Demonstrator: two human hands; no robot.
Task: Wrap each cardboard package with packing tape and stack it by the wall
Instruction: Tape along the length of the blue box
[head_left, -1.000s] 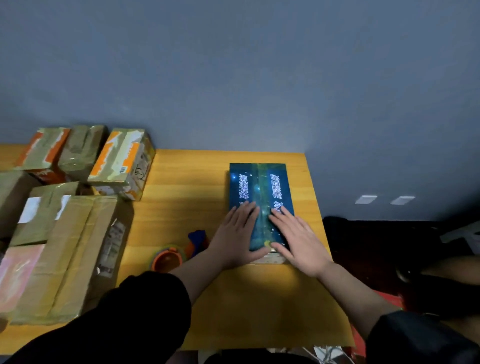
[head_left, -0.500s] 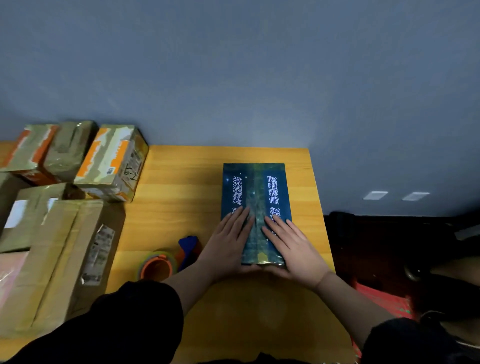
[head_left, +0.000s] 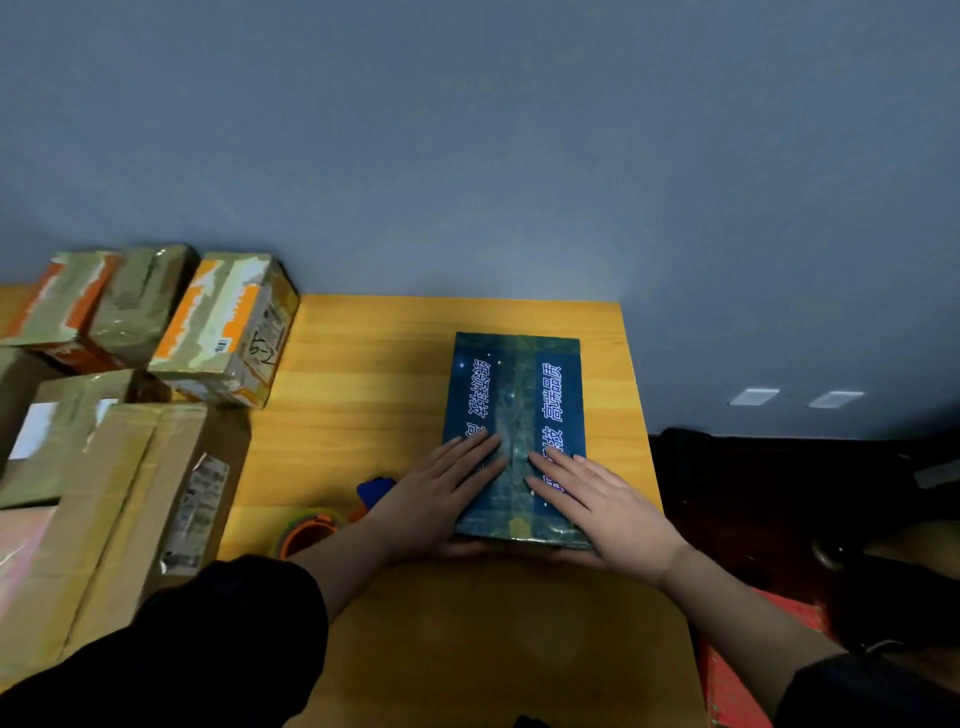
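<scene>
Blue package (head_left: 514, 405): flat near desk's (head_left: 363, 395) right edge, taped lengthwise. Left hand (head_left: 441, 499), right hand (head_left: 602, 499): fingers straight, slightly spread, pressing near end. Tape roll (head_left: 306, 530): left of hands. Taped cartons (head_left: 223, 327): far-left, by wall.
</scene>
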